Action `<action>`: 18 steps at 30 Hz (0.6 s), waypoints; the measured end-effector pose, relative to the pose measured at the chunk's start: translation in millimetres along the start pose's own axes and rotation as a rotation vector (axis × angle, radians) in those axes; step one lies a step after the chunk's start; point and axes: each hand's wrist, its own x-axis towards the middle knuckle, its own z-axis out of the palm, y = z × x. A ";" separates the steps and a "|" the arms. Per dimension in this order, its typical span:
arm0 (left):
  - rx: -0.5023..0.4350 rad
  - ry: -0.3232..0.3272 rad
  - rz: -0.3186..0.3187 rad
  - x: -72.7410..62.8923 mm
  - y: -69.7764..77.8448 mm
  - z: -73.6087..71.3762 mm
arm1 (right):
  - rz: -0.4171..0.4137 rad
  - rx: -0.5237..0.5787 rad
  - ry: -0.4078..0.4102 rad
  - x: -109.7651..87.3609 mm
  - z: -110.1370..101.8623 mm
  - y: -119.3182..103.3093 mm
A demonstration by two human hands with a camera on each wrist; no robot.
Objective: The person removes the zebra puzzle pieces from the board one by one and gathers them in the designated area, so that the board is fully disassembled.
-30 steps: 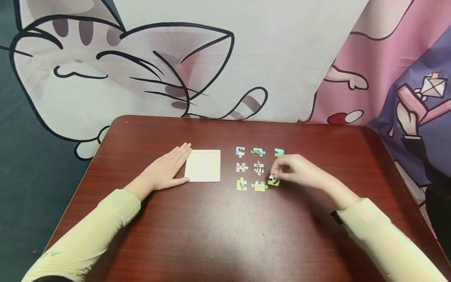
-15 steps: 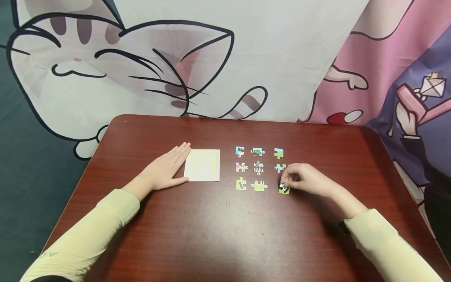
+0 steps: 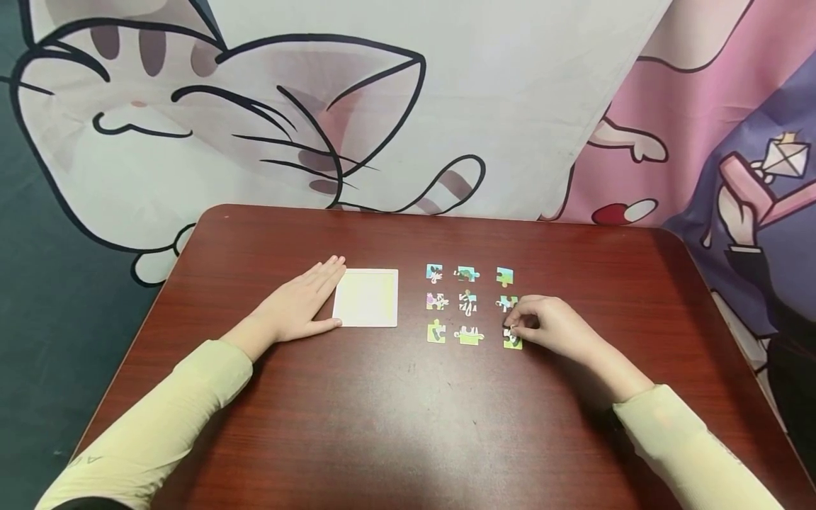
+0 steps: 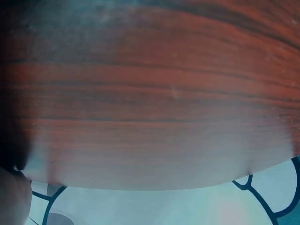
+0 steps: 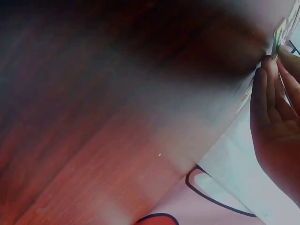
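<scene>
My left hand (image 3: 295, 306) lies flat on the table with straight fingers, its fingertips and thumb at the left edge of a square white puzzle tray (image 3: 394, 298) with a pale yellow inside. My right hand (image 3: 553, 326) pinches a green, black and white jigsaw piece (image 3: 513, 341) between thumb and fingers. In the right wrist view that piece (image 5: 279, 39) shows edge-on and tilted between the fingertips. Just beyond it lies another jigsaw piece (image 3: 506, 303), partly beside the knuckles. Only a dark bit of the left hand (image 4: 13, 199) enters the left wrist view.
Several more jigsaw pieces lie apart in rows between tray and right hand, among them a top right piece (image 3: 504, 275) and a bottom middle piece (image 3: 469, 336). The brown wooden table (image 3: 408, 425) ends at a cartoon-printed cloth (image 3: 497, 92).
My right hand has moved the pinched piece rightward, away from the bottom middle piece, then stayed nearly in place. The piece above it has come into sight. The left hand has not moved.
</scene>
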 end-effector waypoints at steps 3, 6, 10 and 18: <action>-0.005 -0.008 -0.005 0.2 0.8 0.1 | -0.001 -0.034 0.032 -0.8 1.6 -1.7; -0.013 -0.012 -0.011 0.5 1.7 0.0 | 0.005 -0.054 0.061 -1.7 3.1 -3.3; -0.028 -0.017 -0.019 1.3 3.3 0.1 | 0.020 -0.068 0.082 -2.8 5.1 -4.2; -0.050 -0.011 -0.029 1.0 4.0 5.4 | 0.040 -0.087 0.080 -3.9 7.0 -3.3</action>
